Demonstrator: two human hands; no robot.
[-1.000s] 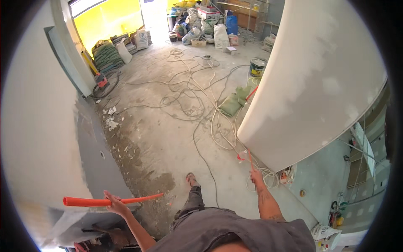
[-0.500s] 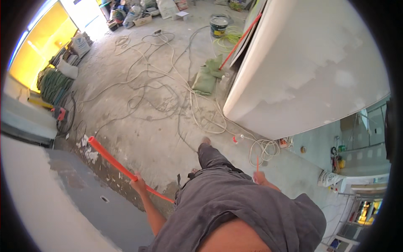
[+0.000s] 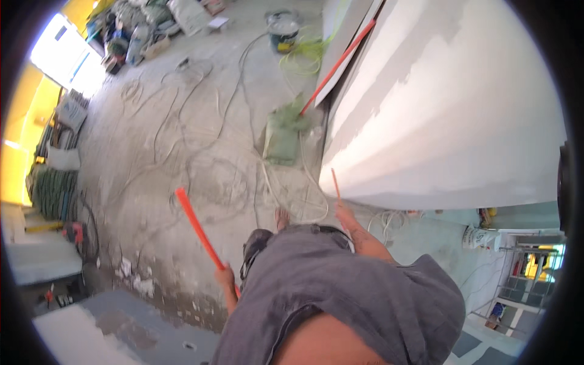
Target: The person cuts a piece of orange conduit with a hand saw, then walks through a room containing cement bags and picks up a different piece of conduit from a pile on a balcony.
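My left hand (image 3: 225, 278) is closed round a long orange-red pipe (image 3: 198, 227). The pipe slants forward and to the left over the floor, and its rear end runs out of sight beside my grey shirt. Ahead on the right, my right hand (image 3: 345, 215) grips a thin orange stick (image 3: 336, 184) that points upward. The stick is slightly blurred, and what sort of tool it belongs to does not show. Behind the stick stands the lower edge of a white, patchily plastered wall panel (image 3: 438, 134).
Loose cables (image 3: 243, 79) wind across the concrete floor. A green sack (image 3: 283, 137) lies by the panel, where a red pole (image 3: 339, 66) leans. A bucket (image 3: 283, 33) stands beyond. Sacks and bundles (image 3: 55, 191) line the left, near a grey slab (image 3: 137, 316).
I have stepped forward and the view has swung, bringing the sack and wall panel nearer. The pipe has come in closer to my body, and my right hand has risen forward with the stick.
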